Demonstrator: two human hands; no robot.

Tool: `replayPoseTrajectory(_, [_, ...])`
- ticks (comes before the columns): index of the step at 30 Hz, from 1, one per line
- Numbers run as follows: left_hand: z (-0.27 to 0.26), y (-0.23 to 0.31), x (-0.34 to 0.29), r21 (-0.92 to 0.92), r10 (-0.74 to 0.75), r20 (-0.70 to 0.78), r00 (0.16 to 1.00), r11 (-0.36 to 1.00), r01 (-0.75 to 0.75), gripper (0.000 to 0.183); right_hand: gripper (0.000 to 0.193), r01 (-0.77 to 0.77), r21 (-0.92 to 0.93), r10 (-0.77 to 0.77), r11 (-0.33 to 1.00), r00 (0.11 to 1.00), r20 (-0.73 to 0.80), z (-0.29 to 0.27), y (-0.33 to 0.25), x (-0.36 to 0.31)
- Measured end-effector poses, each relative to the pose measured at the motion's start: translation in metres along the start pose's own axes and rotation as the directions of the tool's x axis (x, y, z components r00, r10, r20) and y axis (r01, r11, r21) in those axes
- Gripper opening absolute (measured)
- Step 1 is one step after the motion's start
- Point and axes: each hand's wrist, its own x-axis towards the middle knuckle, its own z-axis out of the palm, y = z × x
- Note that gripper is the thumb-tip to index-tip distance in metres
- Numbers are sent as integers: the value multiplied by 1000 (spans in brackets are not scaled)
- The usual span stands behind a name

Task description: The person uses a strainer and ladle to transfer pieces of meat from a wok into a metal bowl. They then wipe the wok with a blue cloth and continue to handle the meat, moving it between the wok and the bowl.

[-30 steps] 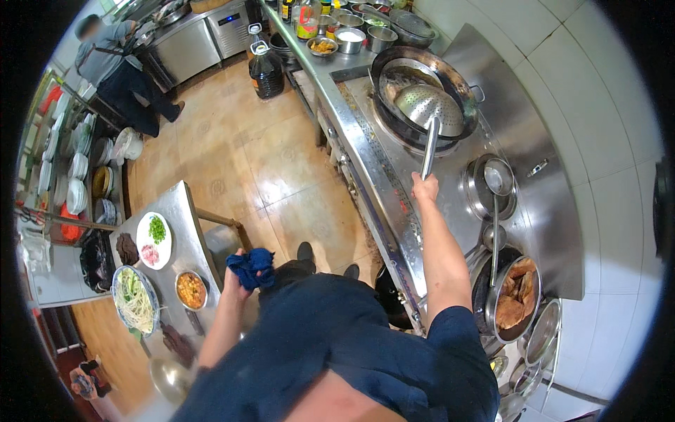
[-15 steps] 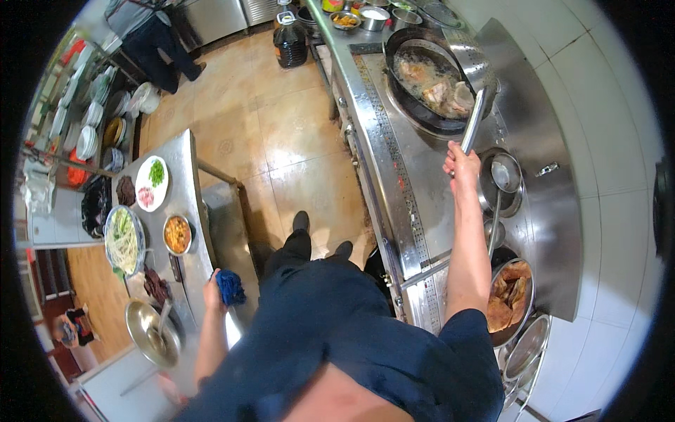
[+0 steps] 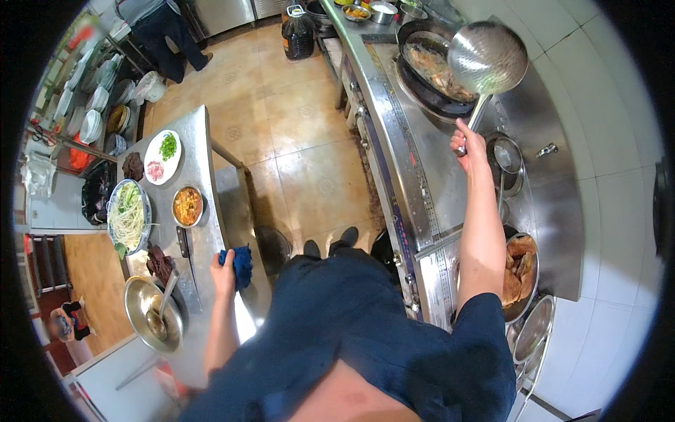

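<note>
My right hand (image 3: 470, 146) grips the handle of a large metal skimmer (image 3: 488, 58). Its broad round bowl is raised above the right rim of a black wok (image 3: 430, 105) and hides part of it. Browned pieces of food (image 3: 430, 67) lie in bubbling oil inside the wok. Low on the left, my left hand (image 3: 223, 274) is closed around a bunched dark-blue cloth (image 3: 242, 267), beside the edge of the steel table (image 3: 232, 211).
A ladle (image 3: 508, 153) rests in a pot nearer me; a pan holds browned pieces (image 3: 519, 274). On the left table are a white plate (image 3: 172, 151), a bowl of sprouts (image 3: 129, 218), a knife (image 3: 184, 243) and a steel basin (image 3: 133, 309). Another person (image 3: 165, 35) stands far left.
My right hand has lifted the skimmer up from the wok's right side, and its bowl now shows large above the rim. My left hand still holds the cloth. The whole view has shifted slightly.
</note>
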Motion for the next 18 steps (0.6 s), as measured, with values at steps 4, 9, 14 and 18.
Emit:
replayPoseTrajectory(4, [-37,-54,6,335,143,-27,989,934,-126,38,34,-328,302,259,895,934,246,4,-6,35])
replayPoseTrajectory(9, [-49,-22,-18,637,247,-30,969,751,-172,38,29,-428,427,169,797,836,522,-22,12,21])
replayPoseTrajectory(14, [-60,-33,-14,764,240,-47,970,634,-120,39,27,-525,461,208,716,790,576,-11,24,5])
replayPoseTrajectory(18, [-70,-44,5,884,329,-67,942,457,-97,39,23,-492,414,183,766,785,592,-11,16,-9])
